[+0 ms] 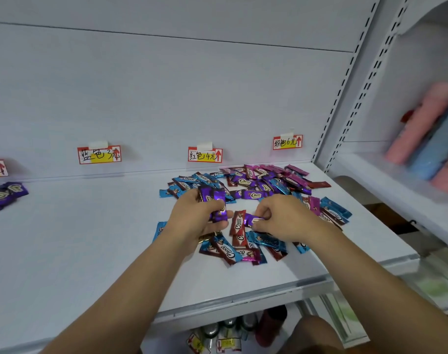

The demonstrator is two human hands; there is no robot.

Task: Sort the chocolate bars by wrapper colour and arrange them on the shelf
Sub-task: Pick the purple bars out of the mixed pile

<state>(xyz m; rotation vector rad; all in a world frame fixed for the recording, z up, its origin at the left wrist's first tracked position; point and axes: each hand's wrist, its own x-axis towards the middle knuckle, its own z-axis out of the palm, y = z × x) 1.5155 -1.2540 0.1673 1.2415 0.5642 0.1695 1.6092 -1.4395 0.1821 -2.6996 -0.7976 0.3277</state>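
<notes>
The left hand (194, 215) grips a bunch of purple bars (215, 204); the right hand (276, 218) pinches one more purple bar (253, 220) from the mixed heap (256, 185) at the shelf's (77, 238) right. Best to pass it across, then carry the lot to the purple pile (3, 196) far left.

Support surface: white metal shelf (77, 241), flat, with a raised front lip.
Main load: mixed heap of chocolate bars (256, 190) in blue, red, purple and pink wrappers, lying on the right half.
Secondary load: purple bars (3, 196), grouped at the far left edge, well apart from the heap.
Middle zone: bare shelf surface.
</notes>
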